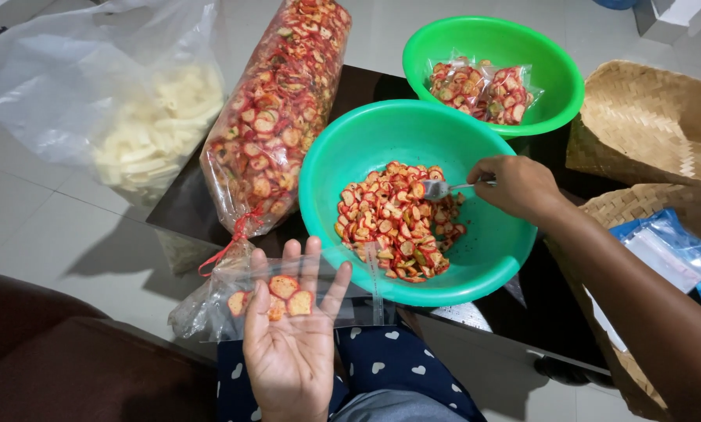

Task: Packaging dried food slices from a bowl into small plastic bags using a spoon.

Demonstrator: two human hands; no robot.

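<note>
Lower centre of the frame: left hand, palm up, fingers spread flat under small clear bag holding a few red-rimmed cracker slices. Right of centre: right hand, fingers pinched shut on metal spoon, its bowl dipped into heap of red crackers inside near green basin on dark surface. Upper right: second green basin with small filled packets. Upper centre: long tied bag of crackers. Upper left: clear bag of pale chips. Right edge: woven baskets.
</note>
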